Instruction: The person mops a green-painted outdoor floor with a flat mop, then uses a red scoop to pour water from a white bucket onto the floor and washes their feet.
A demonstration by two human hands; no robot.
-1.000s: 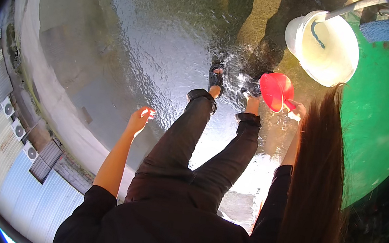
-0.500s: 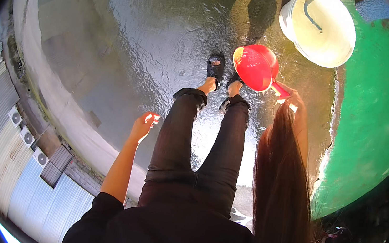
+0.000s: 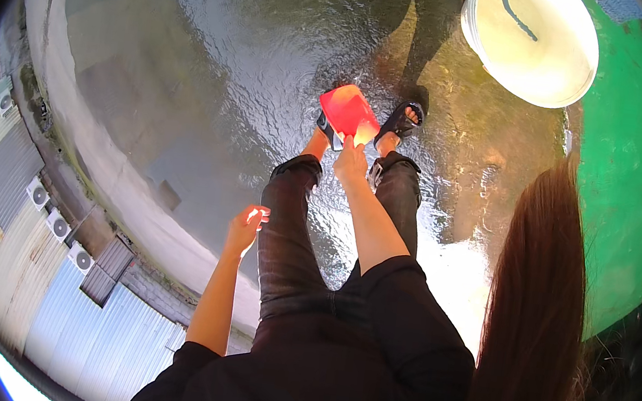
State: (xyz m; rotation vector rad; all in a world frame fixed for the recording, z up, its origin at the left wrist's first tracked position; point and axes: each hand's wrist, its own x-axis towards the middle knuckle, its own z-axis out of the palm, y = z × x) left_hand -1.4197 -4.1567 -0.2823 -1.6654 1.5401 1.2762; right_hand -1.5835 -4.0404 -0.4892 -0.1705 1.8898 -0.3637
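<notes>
My right hand (image 3: 351,161) grips the short handle of a red water dipper (image 3: 345,110), in front of my legs. The dipper's bowl is tipped on its side over my left foot and partly covers it. Whether water is inside it I cannot make out. My left hand (image 3: 245,227) hangs beside my left thigh, loosely bent and with nothing visible in it. To the far right stands a large white bucket (image 3: 528,62) holding water, with a hose end (image 3: 510,2) over it.
Wet concrete ground (image 3: 273,60) shines around my feet, in black slippers (image 3: 401,121). A green surface (image 3: 627,156) lies to the right. At the left are a pale curb (image 3: 91,131), metal sheet walls (image 3: 95,341) and several outdoor fan units (image 3: 58,225). Long hair (image 3: 533,320) hangs at the right.
My right hand has swung the dipper leftward from beside the bucket to in front of my feet, and the bowl has tipped over. My feet have moved further apart.
</notes>
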